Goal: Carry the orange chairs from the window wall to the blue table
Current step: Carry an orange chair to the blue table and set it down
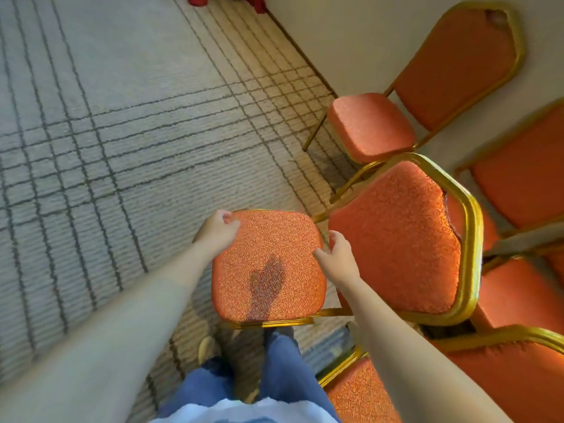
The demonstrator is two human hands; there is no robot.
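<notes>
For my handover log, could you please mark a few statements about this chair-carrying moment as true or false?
1. The left hand and right hand both grip one orange seat cushion. True.
2. That cushion bears a dark stain. True.
3. The floor is bare wood. False: it is pale carpet with dark lines.
4. The chair frames are silver. False: the backrest frame is gold.

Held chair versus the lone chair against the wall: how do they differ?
The held chair is gripped at its seat by the left hand and right hand; the wall chair stands untouched. The held chair's seat carries a dark patch; the wall chair's seat looks clean. Both have orange upholstery and gold frames.
</notes>
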